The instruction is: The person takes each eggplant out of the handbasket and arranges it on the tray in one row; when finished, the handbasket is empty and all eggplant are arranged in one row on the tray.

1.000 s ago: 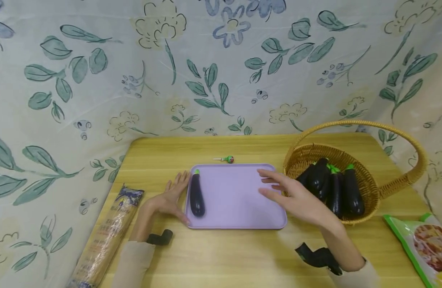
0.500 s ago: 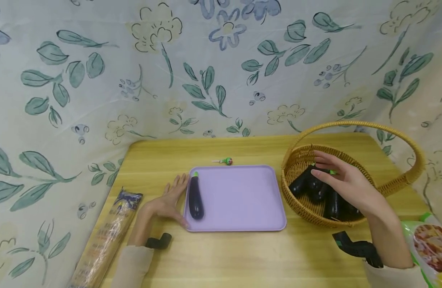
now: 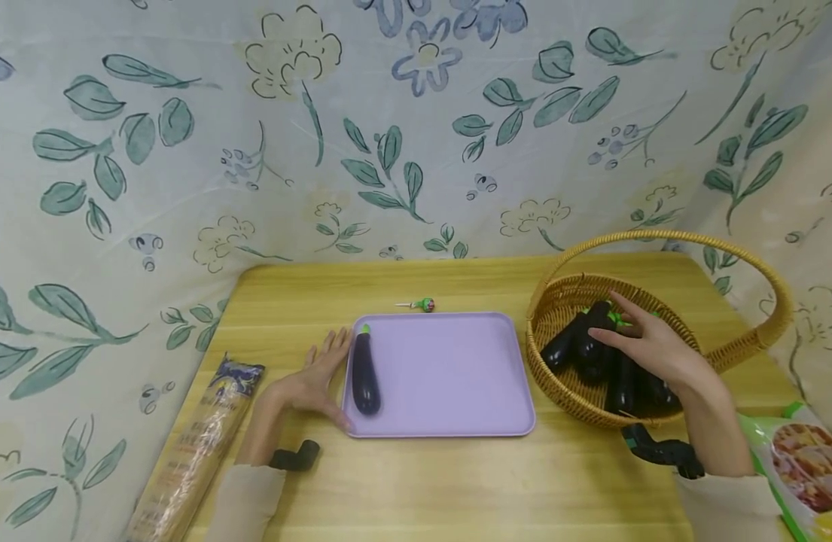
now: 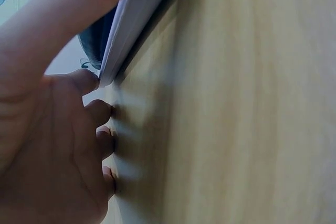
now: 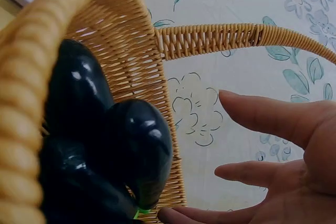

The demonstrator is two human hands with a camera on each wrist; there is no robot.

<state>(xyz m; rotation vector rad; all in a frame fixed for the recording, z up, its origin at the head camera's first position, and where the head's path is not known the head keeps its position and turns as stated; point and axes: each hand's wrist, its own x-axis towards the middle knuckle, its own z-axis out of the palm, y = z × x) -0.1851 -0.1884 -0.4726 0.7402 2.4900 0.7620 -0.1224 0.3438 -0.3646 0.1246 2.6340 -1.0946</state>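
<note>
A purple tray lies on the table with one eggplant along its left side. My left hand rests with spread fingers at the tray's left edge; in the left wrist view its fingertips are down on the wood and the thumb lies over the tray's rim. Over the wicker basket on the right is my right hand, thumb and fingers apart above a pile of eggplants. The right wrist view shows the nearest eggplant beside its fingers; contact is hard to tell.
Behind the tray lies a wrapped lollipop. A long clear-plastic package lies at the left, and a green-edged bag at the right. The basket's tall handle arches over it. A floral cloth hangs behind.
My right hand has moved right from above the tray to over the basket, then lowered a little toward the eggplants. The left hand has stayed at the tray's edge.
</note>
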